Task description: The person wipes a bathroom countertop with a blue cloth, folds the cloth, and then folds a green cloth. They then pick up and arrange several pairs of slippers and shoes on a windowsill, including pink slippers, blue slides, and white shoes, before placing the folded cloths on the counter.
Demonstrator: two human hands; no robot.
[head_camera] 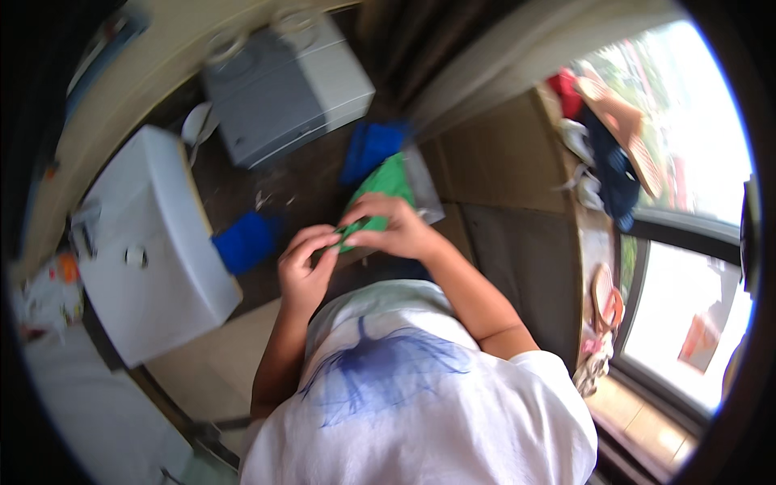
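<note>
My left hand (306,260) pinches the near end of a thin green sheet-like item (385,182), perhaps a plastic bag or cloth. At the same end my right hand (394,227) grips it between thumb and fingers, close to the left fingertips. The rest of the green item spreads away beyond my right hand, partly hidden by it. Beyond it lies a blurred blue object (373,148). A second blue object (245,242) is left of my left hand, against the washbasin. Blur hides what either blue object is.
On the left stands a white washbasin (163,242) with a tap (85,230). A grey and white box-shaped unit (273,97) is at the back. To the right, a ledge (597,242) beside the window carries sandals (606,297) and shoes (585,151). Small scraps (264,200) lie on the dark floor.
</note>
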